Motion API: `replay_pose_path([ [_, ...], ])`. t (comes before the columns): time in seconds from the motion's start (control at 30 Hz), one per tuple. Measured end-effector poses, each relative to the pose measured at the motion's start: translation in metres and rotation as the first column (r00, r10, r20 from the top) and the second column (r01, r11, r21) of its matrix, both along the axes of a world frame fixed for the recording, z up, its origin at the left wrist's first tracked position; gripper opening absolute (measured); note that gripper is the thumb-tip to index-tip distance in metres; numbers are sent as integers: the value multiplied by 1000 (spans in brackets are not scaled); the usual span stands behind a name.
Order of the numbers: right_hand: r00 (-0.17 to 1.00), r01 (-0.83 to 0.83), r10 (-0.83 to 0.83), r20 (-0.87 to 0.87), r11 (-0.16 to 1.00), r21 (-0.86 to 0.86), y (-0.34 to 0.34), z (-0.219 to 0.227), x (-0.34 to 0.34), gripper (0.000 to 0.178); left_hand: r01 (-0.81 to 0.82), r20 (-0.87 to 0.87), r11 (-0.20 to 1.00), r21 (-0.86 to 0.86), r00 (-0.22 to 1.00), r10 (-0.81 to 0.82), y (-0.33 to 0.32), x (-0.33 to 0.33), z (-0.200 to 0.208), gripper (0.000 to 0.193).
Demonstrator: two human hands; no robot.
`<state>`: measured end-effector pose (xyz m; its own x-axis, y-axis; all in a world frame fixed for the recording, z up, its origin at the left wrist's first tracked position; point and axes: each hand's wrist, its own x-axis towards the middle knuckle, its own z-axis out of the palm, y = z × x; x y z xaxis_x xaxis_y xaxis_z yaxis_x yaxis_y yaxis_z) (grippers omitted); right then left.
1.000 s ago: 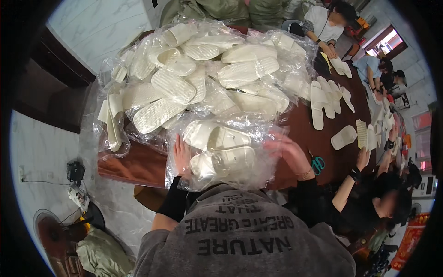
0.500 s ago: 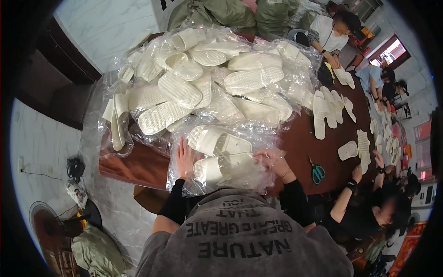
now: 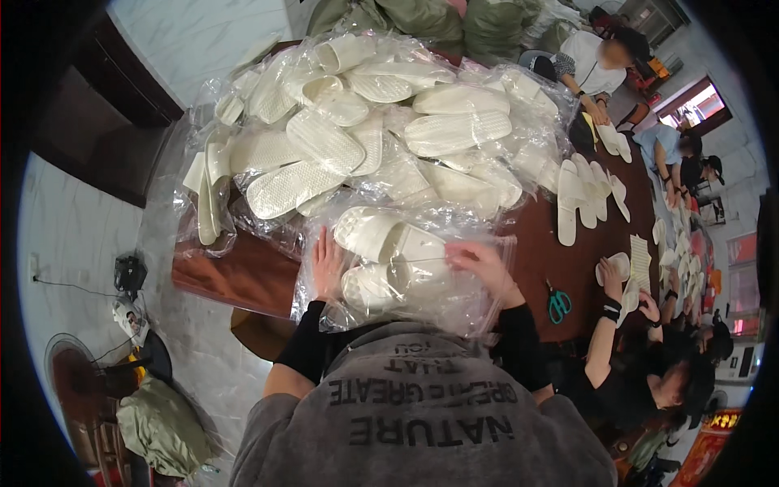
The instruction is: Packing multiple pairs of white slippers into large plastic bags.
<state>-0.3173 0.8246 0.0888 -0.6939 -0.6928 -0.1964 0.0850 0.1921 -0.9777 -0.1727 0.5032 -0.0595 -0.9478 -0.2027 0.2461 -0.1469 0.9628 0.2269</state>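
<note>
A pair of white slide slippers (image 3: 369, 235) lies side by side in a clear plastic bag (image 3: 442, 312) at the table's near edge. My left hand (image 3: 327, 264) rests against the bag beside the slippers' toe ends, its fingers stretched out. At their heel ends, my right hand (image 3: 480, 266) has its fingers bent and pressed together on the bag. Just beyond is a big heap of white slippers in clear bags (image 3: 324, 150).
Teal-handled scissors (image 3: 558, 303) lie right of my right hand on the brown-covered table (image 3: 531, 260). Loose white slippers (image 3: 568, 203) are lined up farther right. A co-worker in black (image 3: 608, 316) handles slippers at the right; others sit beyond. Green sacks (image 3: 495, 32) stand behind.
My right hand has moved slightly up from the bag's lower right side, onto the slippers' heel ends. My left hand stays nearly in place. The co-worker at right has reached onto a slipper.
</note>
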Motion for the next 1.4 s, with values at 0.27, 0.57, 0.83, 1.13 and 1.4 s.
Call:
replay_pose_path([
  [0.27, 847, -29, 303, -437, 847, 531, -28, -39, 2, 63, -31, 76, 997, 70, 997, 25, 1, -1, 4, 76],
  [0.57, 968, -136, 200, -149, 925, 356, -38, -21, 16, 61, -25, 45, 998, 64, 999, 22, -5, 5, -2, 74],
  [0.83, 995, -72, 86, -55, 973, 220, -22, -48, 8, 55, 96, -104, 467, 879, 995, -7, -46, 19, 60, 40],
  [1.13, 983, -171, 183, -9, 934, 314, -42, -46, 17, 59, 49, -149, 908, 416, 989, 16, 12, 16, 90, 49],
  [1.4, 971, -75, 162, -178, 907, 415, 19, -52, 5, 61, -11, 61, 996, 85, 998, 5, 14, 17, 60, 55],
])
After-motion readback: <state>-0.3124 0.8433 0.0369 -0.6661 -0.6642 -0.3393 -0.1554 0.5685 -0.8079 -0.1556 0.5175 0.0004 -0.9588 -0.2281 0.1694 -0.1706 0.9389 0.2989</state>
